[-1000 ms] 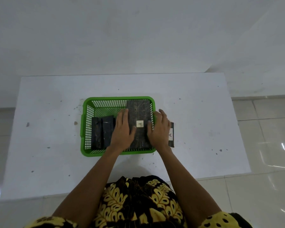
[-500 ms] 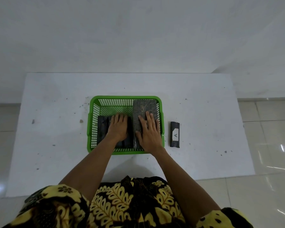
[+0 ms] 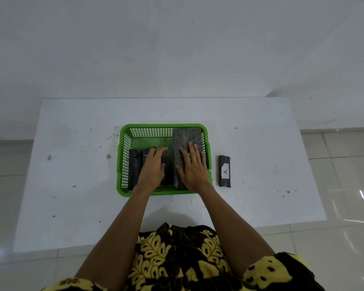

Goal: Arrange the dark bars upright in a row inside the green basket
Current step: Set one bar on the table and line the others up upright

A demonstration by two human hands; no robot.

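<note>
Table (image 3: 72,164): white, basket (image 3: 122,164) centred.
L hand (image 3: 152,171): open, flat on short bars (image 3: 135,166).
R hand (image 3: 192,168): open, pressing my wide bar (image 3: 186,136).
Handling: stiff, likely light; grip long edges.

**Both hands reach forward, palms down**

Both bare forearms stretch forward from short yellow-and-black patterned sleeves, nearly parallel. The left hand (image 3: 152,169) lies palm down, fingers loosely spread and pointing away and slightly right. The right hand (image 3: 192,168) lies flat beside it, fingers extended forward, thumb angled towards the left hand.
</note>
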